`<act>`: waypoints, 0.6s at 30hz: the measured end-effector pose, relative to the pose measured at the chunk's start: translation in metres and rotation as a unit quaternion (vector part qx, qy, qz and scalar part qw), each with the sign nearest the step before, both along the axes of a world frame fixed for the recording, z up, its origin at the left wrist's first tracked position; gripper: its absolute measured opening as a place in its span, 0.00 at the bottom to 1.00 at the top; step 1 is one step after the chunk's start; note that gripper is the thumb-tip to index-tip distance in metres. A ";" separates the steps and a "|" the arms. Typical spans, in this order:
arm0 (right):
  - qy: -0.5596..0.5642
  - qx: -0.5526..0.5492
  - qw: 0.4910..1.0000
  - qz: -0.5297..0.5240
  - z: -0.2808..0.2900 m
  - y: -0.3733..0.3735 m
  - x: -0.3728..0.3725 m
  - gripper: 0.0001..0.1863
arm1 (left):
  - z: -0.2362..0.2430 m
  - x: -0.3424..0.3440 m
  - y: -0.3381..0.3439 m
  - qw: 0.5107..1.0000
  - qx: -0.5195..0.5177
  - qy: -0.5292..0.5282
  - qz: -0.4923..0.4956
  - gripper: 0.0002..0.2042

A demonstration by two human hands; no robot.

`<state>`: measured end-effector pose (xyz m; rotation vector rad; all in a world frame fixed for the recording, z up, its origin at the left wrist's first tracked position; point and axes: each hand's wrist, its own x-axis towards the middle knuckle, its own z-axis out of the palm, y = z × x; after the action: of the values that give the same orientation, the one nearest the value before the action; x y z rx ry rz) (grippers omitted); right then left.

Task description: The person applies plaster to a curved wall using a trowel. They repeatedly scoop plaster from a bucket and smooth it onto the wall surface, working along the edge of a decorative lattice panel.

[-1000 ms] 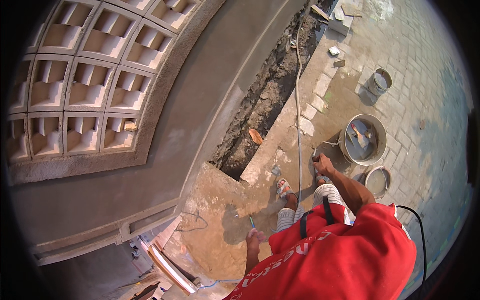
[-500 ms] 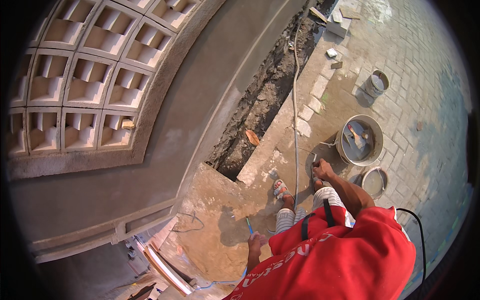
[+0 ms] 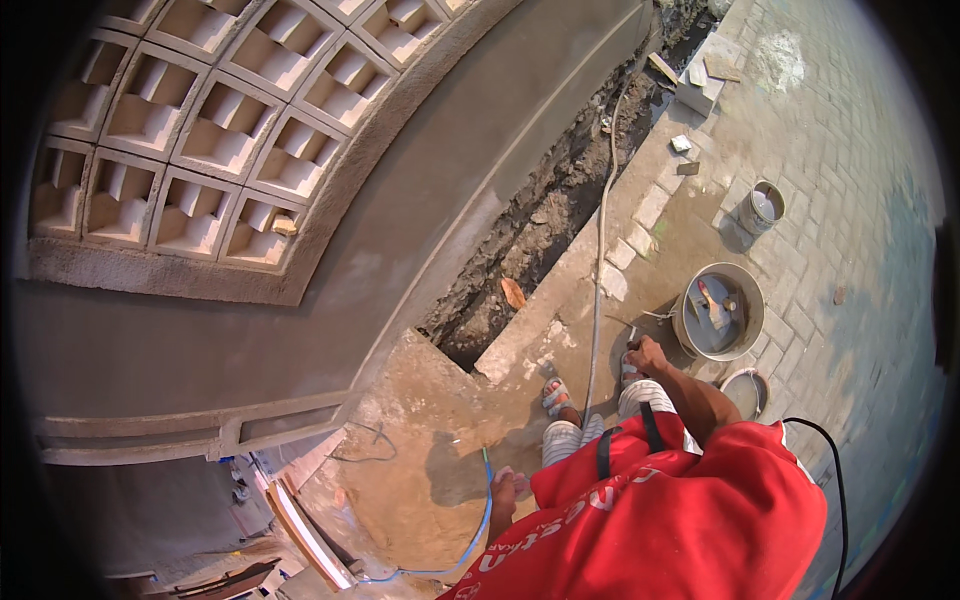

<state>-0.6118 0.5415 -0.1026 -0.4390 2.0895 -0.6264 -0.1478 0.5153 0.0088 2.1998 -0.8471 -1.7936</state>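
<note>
Two hands: ours, well apart.
Left hand point(image 3: 507, 487): we pinch a blue hose point(image 3: 478, 535).
Right hand point(image 3: 645, 357): near the basin point(image 3: 690, 335); grip, we cannot tell.

Bare brown ground point(image 3: 420, 470) lies open at 9 o'clock of the feet. The deep dirt trench point(image 3: 540, 240) blocks 12 o'clock. The round grey mortar tub point(image 3: 690, 340) crowds 2 o'clock.

Bright hazy daylight, soft shadows on ground beneath person; sharp centre, strong fisheye bending at edges, black vignette around rim.
</note>
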 end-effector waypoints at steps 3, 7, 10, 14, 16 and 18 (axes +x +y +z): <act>-0.080 0.015 0.996 -0.026 0.027 -0.011 -0.001 0.18 | -0.007 0.000 0.013 1.000 -0.007 -0.001 0.015 0.12; 0.004 -0.014 0.999 0.047 0.036 0.002 -0.014 0.21 | -0.018 -0.014 0.030 0.999 -0.001 0.029 0.019 0.14; -0.022 -0.006 0.998 0.058 0.071 -0.005 -0.008 0.21 | -0.018 -0.008 0.040 1.000 0.027 0.011 -0.006 0.16; 0.021 0.020 0.998 0.055 0.043 0.012 -0.034 0.21 | -0.023 -0.033 0.049 0.999 0.017 0.020 -0.027 0.16; -0.002 0.025 0.997 0.069 0.061 0.001 -0.026 0.21 | -0.025 -0.027 0.057 1.000 0.014 0.008 0.024 0.15; 0.004 0.010 0.997 0.073 0.062 0.003 -0.038 0.19 | -0.026 -0.039 0.062 0.999 -0.024 0.034 0.035 0.15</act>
<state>-0.6501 0.5445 -0.0402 -0.5774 2.0482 -0.5190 -0.1871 0.5775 -0.0168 2.0992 -0.7797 -1.7857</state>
